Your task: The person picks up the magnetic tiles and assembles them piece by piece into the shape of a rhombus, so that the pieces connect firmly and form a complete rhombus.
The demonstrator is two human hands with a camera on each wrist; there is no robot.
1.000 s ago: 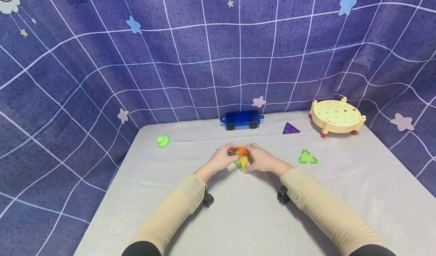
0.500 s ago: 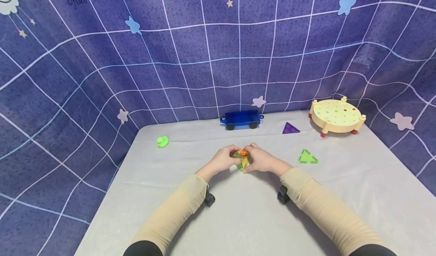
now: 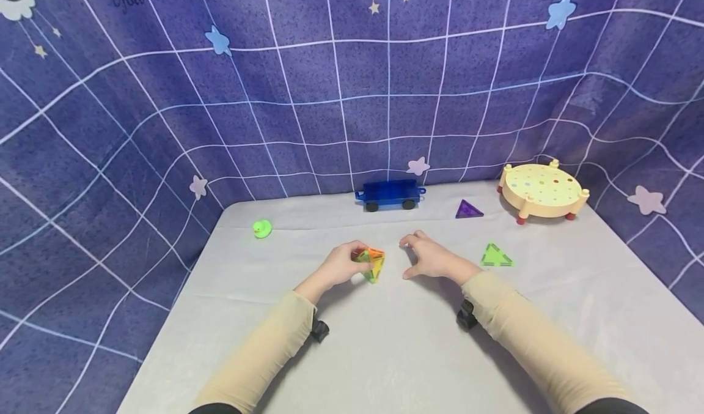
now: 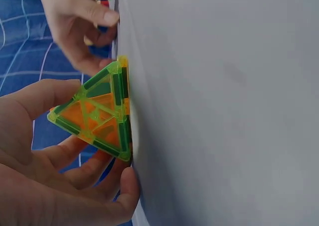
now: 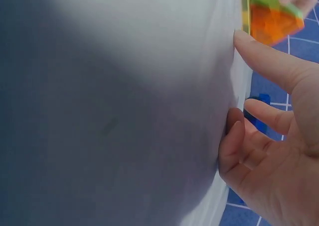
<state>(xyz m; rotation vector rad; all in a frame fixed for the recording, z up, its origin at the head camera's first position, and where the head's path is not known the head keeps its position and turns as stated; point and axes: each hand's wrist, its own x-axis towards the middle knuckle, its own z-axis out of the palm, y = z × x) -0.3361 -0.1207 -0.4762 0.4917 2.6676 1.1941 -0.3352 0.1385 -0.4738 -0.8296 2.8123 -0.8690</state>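
My left hand (image 3: 338, 264) grips a small pyramid of see-through triangular magnetic tiles (image 3: 377, 267), lime green, orange and yellow. Up close in the left wrist view, the green face of the tile pyramid (image 4: 94, 115) is toward the camera, the thumb at its upper edge and the other fingers beneath and behind. To the right, my right hand (image 3: 432, 259) is apart from the pyramid, low over the table, its thumb and fingers spread and loosely bent around nothing. The right wrist view catches the orange side of the pyramid (image 5: 271, 24) beyond the right thumb.
Right of the hands lie a loose green triangular tile (image 3: 496, 256) and a purple one (image 3: 469, 210). A blue toy wagon (image 3: 391, 194) stands by the back curtain. A cream round toy stand (image 3: 541, 189) is at back right, a green duck (image 3: 262, 229) at left.
Both hands held the tile pyramid before. The right hand has let go and drawn slightly right, while the left hand has shifted the pyramid left and a little nearer.
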